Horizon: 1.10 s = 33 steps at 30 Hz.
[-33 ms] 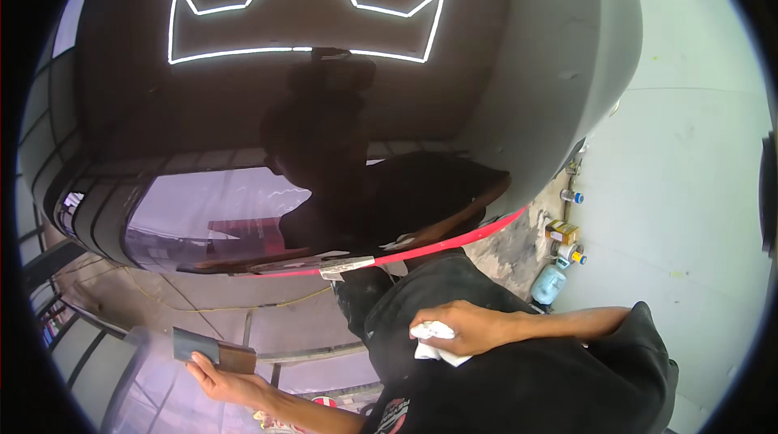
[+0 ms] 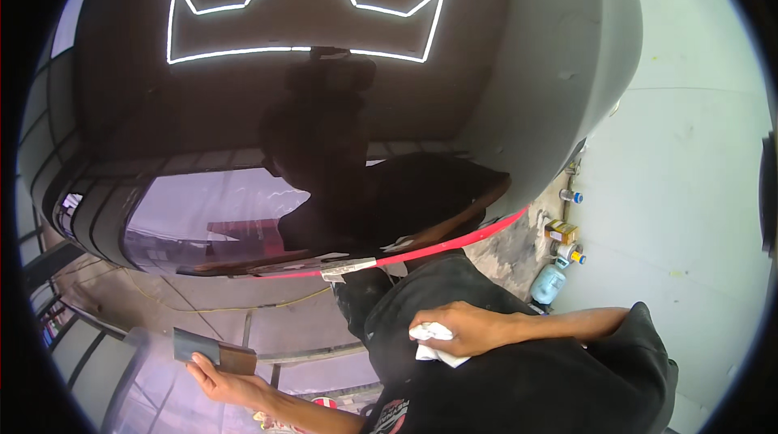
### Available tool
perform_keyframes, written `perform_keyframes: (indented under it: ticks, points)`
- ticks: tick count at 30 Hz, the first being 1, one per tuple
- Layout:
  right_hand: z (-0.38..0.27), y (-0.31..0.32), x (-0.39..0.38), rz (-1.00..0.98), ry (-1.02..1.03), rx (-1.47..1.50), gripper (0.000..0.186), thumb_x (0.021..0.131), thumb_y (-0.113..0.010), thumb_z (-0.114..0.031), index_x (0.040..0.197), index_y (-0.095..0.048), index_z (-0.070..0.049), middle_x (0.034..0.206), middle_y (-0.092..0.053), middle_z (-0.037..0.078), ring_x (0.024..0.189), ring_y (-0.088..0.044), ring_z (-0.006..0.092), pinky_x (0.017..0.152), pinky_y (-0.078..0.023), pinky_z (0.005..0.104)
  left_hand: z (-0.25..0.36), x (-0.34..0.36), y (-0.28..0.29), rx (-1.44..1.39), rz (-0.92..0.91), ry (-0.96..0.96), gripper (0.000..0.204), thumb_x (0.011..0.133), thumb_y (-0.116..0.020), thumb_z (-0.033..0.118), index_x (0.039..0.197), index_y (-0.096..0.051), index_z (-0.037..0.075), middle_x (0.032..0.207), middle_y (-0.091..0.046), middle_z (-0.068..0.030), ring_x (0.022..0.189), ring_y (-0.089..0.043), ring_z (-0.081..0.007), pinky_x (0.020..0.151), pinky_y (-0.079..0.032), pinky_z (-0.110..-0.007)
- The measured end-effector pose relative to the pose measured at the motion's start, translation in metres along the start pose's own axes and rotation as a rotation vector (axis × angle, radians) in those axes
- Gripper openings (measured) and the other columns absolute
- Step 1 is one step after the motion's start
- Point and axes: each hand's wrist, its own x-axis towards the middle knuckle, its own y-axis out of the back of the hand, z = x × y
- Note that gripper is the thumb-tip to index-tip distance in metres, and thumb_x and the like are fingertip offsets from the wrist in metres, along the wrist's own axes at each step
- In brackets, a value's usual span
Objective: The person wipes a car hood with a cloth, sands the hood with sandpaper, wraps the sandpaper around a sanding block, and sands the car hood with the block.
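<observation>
At the lower left, my left hand point(image 2: 215, 381) is closed on a folded sheet of sandpaper point(image 2: 196, 346), dark grey on one part and brown on the other. Thumb and fingers pinch it along its lower edge, away from the car. My right hand point(image 2: 466, 329) is held in front of my black shirt, its fingers wrapped round a crumpled white cloth point(image 2: 442, 353). Beyond both hands spreads a glossy dark car panel point(image 2: 219, 110), mirroring hexagonal lights and my own outline. Neither hand touches it.
Red tape point(image 2: 454, 241) runs along the panel's near edge, with a whitish tape piece point(image 2: 348, 269) on it. By the pale wall point(image 2: 697, 191) at right stand a blue water jug point(image 2: 549, 284), a cardboard box point(image 2: 561, 231) and small cans. A yellow cord point(image 2: 267, 306) crosses the floor.
</observation>
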Motion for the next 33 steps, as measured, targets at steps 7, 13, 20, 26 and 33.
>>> perform_keyframes:
  ticks: [7, 13, 20, 26, 33]
  points:
    - [-0.012, 0.003, 0.012, -0.055, -0.121, -0.063, 0.031, 0.094, -0.064, -0.029, 0.118, -0.062, -0.009, 0.094, -0.073, 0.02, 0.09, -0.07, 0.0401, 0.083, -0.053, 0.0462, -0.003, -0.001, -0.012, 0.152, 0.009, -0.014, 0.059, 0.093, -0.07, 0.025, 0.135, -0.051, -0.012, 0.133, -0.056, -0.0184, 0.115, -0.055, -0.0231, 0.101, -0.044, -0.036]
    - [-0.014, 0.002, 0.016, -0.057, -0.173, -0.062, 0.033, 0.093, -0.066, -0.032, 0.115, -0.064, -0.009, 0.09, -0.073, 0.019, 0.086, -0.07, 0.0399, 0.081, -0.054, 0.0462, -0.007, 0.007, -0.014, 0.116, -0.09, -0.027, 0.058, 0.094, -0.07, 0.022, 0.137, -0.05, -0.011, 0.134, -0.056, -0.0194, 0.116, -0.055, -0.0229, 0.101, -0.045, -0.035]
    - [-0.016, -0.008, 0.013, 0.034, 0.0, -0.036, 0.033, 0.091, -0.069, -0.035, 0.108, -0.067, -0.008, 0.085, -0.072, 0.019, 0.08, -0.07, 0.0376, 0.073, -0.054, 0.0442, -0.012, 0.014, -0.013, 0.068, -0.162, -0.057, 0.051, 0.095, -0.068, 0.016, 0.136, -0.052, -0.01, 0.129, -0.059, -0.0183, 0.111, -0.058, -0.0207, 0.097, -0.047, -0.033]
    - [-0.026, -0.021, 0.006, 0.08, 0.271, 0.003, 0.032, 0.091, -0.07, -0.037, 0.096, -0.067, -0.005, 0.073, -0.07, 0.015, 0.069, -0.069, 0.0347, 0.064, -0.053, 0.0407, -0.069, 0.028, -0.017, 0.27, -0.262, -0.209, 0.042, 0.094, -0.069, 0.01, 0.132, -0.057, -0.006, 0.12, -0.066, -0.0155, 0.108, -0.063, -0.0201, 0.095, -0.048, -0.032]
    - [-0.044, -0.015, -0.007, 0.18, 0.51, 0.025, 0.027, 0.088, -0.075, -0.03, 0.083, -0.065, -0.005, 0.07, -0.07, 0.011, 0.064, -0.068, 0.0299, 0.059, -0.051, 0.0368, -0.103, 0.023, 0.003, 0.301, -0.337, -0.125, 0.041, 0.092, -0.07, 0.007, 0.129, -0.058, -0.006, 0.117, -0.066, -0.0149, 0.105, -0.063, -0.0202, 0.093, -0.049, -0.031]
